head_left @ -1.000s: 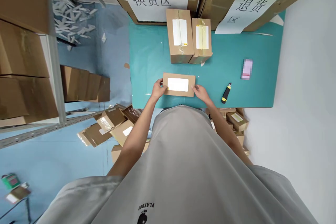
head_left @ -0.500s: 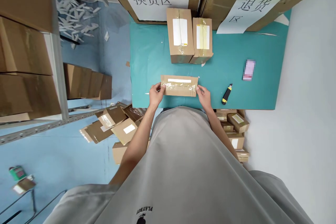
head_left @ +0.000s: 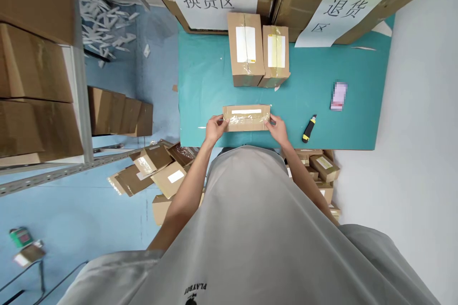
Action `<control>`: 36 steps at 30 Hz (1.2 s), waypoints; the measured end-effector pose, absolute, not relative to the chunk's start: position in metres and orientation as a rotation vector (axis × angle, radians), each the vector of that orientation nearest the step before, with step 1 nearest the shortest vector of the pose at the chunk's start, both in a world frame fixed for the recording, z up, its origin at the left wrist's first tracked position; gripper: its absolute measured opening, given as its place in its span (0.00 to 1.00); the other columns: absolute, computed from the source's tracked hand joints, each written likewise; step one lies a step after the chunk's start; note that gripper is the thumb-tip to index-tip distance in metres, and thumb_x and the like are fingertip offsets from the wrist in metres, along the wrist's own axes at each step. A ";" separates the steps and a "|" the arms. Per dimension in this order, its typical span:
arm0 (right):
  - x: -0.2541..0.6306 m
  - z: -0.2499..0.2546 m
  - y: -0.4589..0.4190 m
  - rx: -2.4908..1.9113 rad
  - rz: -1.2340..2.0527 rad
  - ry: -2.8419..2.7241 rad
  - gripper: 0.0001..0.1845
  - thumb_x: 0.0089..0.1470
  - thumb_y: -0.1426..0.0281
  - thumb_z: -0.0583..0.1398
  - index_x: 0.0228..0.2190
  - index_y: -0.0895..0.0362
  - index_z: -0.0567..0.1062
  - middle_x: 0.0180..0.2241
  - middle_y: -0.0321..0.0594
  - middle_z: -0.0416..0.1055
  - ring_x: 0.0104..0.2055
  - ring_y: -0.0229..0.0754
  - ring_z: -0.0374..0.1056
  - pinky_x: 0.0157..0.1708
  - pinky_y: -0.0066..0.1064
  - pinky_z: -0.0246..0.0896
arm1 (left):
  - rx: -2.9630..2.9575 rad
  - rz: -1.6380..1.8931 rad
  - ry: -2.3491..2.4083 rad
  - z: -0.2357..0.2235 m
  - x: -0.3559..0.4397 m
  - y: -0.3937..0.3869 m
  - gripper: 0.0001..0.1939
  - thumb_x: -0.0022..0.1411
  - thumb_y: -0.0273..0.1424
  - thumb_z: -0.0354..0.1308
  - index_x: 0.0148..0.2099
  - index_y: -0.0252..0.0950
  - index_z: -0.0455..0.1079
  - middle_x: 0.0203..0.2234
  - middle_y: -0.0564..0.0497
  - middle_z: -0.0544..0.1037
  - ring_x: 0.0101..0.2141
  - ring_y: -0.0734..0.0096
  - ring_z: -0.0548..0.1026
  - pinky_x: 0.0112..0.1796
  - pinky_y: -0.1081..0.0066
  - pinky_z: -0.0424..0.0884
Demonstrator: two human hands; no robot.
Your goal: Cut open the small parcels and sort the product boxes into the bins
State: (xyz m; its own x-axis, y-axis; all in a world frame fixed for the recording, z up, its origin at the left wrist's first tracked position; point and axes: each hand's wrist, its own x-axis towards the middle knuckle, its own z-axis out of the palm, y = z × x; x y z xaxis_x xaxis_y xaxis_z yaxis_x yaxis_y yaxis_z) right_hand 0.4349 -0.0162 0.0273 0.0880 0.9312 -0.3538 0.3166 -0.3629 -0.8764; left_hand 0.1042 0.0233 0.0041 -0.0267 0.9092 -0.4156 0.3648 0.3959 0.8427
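Note:
Both my hands grip a small cardboard box (head_left: 246, 125) near the front edge of the green table (head_left: 200, 76). My left hand (head_left: 215, 128) pinches its left end, and my right hand (head_left: 277, 129) pinches the right end. The box is tilted so that a side with shiny clear tape faces me, and its white label shows only as a narrow strip on top. To the right of my right hand lies a black and yellow box cutter (head_left: 309, 128).
Two taped cardboard boxes (head_left: 246, 50) stand at the table's back, before two large open cartons (head_left: 214, 2) with paper signs. A pixelated pink item (head_left: 338, 96) lies on the right. Loose boxes (head_left: 152, 159) are piled on the floor; a shelf (head_left: 84, 119) stands left.
The box has been tipped, so its taped side has come into view and the label has narrowed. Most recently the box and my left hand shift slightly right.

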 end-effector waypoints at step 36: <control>0.461 0.058 0.168 -1.868 1.251 -0.841 0.31 0.68 0.58 0.65 0.68 0.55 0.74 0.50 0.50 0.85 0.40 0.47 0.84 0.42 0.37 0.84 | 1.069 0.565 1.572 0.075 0.164 0.217 0.40 0.72 0.53 0.67 0.77 0.39 0.70 0.51 0.37 0.88 0.50 0.51 0.87 0.54 0.53 0.82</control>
State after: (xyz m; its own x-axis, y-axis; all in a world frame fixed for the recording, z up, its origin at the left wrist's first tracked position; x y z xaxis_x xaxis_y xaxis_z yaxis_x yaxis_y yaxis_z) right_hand 0.4615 0.1676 0.0581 0.3144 0.8256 -0.4686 0.1221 -0.5247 -0.8425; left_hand 0.1638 0.2167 0.0747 0.0057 0.8594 -0.5113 0.3374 0.4796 0.8100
